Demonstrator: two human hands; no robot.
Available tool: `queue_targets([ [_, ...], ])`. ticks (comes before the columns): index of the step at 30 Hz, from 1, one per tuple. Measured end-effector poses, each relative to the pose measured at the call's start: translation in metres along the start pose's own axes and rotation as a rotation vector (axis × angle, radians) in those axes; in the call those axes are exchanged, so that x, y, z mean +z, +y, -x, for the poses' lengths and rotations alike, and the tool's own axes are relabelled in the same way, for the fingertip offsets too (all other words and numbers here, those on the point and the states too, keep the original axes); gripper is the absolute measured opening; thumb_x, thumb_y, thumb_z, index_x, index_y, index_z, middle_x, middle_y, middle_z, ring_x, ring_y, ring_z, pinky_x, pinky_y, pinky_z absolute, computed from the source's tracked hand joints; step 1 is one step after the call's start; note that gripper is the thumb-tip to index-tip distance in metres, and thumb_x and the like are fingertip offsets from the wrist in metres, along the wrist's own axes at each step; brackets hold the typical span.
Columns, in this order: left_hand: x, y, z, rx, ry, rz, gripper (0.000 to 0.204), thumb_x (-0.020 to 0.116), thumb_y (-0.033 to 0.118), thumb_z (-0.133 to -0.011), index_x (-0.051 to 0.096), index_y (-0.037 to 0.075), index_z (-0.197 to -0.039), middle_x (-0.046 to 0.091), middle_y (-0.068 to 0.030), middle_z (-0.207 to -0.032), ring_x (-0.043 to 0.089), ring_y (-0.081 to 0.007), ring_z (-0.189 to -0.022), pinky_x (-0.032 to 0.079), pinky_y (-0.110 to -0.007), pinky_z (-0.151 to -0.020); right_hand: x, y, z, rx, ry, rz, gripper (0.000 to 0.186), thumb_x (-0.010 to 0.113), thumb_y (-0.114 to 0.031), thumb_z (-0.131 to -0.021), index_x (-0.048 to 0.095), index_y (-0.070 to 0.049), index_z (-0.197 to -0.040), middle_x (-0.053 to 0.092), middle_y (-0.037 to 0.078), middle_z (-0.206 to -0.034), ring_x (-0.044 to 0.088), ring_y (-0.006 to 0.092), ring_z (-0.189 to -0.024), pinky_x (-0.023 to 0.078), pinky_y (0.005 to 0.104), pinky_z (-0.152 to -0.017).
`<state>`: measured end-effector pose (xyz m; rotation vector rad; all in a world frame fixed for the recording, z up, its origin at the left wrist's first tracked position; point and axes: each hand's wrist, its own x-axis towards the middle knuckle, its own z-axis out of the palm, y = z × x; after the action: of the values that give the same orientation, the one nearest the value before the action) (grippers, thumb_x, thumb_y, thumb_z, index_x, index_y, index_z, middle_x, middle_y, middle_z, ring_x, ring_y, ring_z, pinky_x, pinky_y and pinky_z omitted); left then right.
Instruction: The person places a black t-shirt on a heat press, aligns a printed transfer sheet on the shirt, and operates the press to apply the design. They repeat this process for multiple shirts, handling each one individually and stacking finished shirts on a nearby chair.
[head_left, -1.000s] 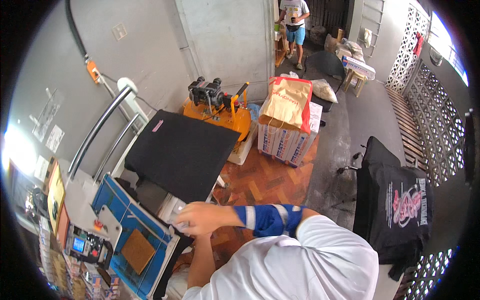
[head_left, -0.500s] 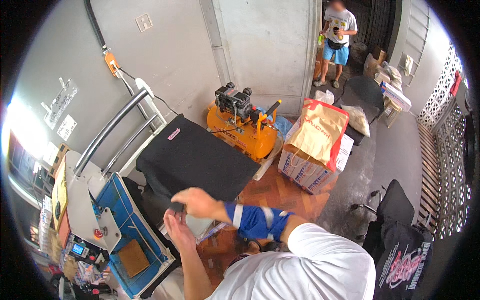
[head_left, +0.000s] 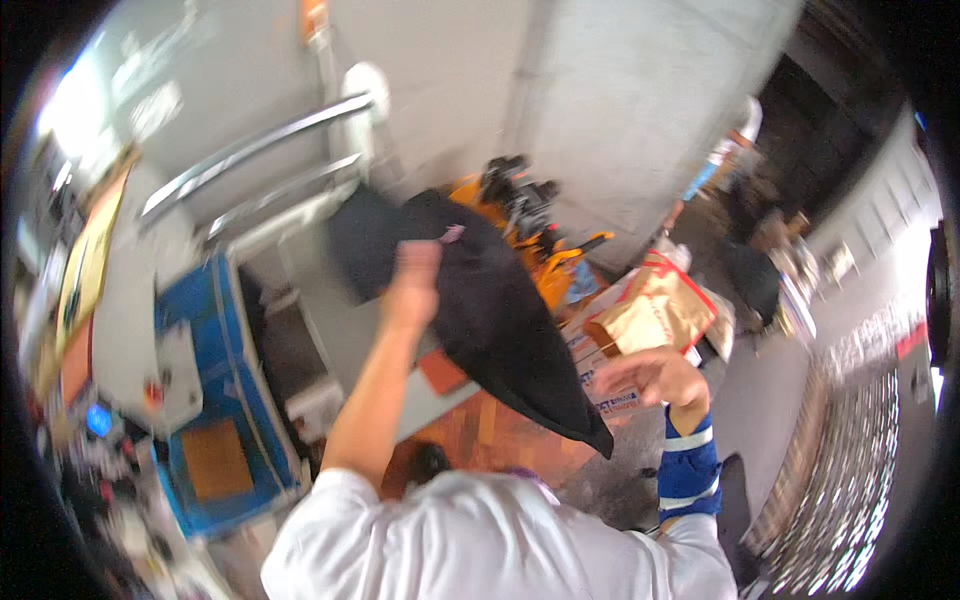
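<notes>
Motion blurs the view. My left hand [head_left: 415, 272] is closed on a black cloth [head_left: 500, 330], which hangs raised over a grey flat platform [head_left: 325, 340] and has a small pink print near the upper part. My right hand [head_left: 650, 378], with a blue banded sleeve on the forearm, is off to the right of the cloth's lower part, fingers apart and apparently holding nothing. A blue tray [head_left: 195, 295] with a brown square pad [head_left: 215, 462] is at the left.
An orange compressor [head_left: 555, 275] stands against the wall behind the cloth. A paper bag [head_left: 655, 315] rests on cartons [head_left: 615, 398] at the right. A blurred person [head_left: 738, 135] is in the back doorway. Metal rails [head_left: 255, 150] rise at the left.
The black cloth has been lifted from lying flat, exposing the grey platform, and is now held by my left hand. My right hand has moved right, away from the left one. The view has turned.
</notes>
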<state>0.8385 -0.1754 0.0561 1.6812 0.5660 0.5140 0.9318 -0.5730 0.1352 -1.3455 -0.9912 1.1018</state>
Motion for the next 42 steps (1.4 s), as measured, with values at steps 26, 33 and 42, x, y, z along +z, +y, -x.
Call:
queue_targets([
  [26,0.023,0.001,0.322,-0.495,-0.470,-0.758,0.055,0.087,0.022,-0.072,0.071,0.006,-0.121,0.075,-0.0161,-0.104,0.070,-0.0324,-0.098,0.055,-0.036,-0.089,0.022,0.073,-0.006,-0.110,-0.269,0.472,0.020,0.068,-0.007,-0.092,0.068,0.001,-0.111,0.072,0.014,-0.092,0.066,0.0178,-0.082,0.052,0.0335,-0.076],
  [33,0.048,-0.170,0.372,-0.478,-0.107,-0.214,0.054,0.090,0.024,-0.069,0.074,0.008,-0.118,0.074,-0.0182,-0.109,0.067,-0.0302,-0.117,0.038,-0.046,-0.115,0.080,0.051,-0.048,-0.388,-0.787,0.384,0.021,0.074,-0.011,-0.085,0.070,0.001,-0.103,0.070,0.020,-0.092,0.068,0.0382,-0.085,0.054,0.0398,-0.076],
  [42,-0.007,-0.117,0.396,-0.384,0.005,-0.883,0.023,0.084,0.025,-0.078,0.070,0.007,-0.083,0.069,-0.0155,-0.077,0.070,-0.0372,-0.087,0.046,-0.053,-0.099,0.018,0.134,-0.072,-0.175,-0.064,0.842,0.016,0.069,0.000,-0.076,0.071,0.001,-0.092,0.068,0.021,-0.092,0.067,0.0403,-0.088,0.053,0.0434,-0.080],
])
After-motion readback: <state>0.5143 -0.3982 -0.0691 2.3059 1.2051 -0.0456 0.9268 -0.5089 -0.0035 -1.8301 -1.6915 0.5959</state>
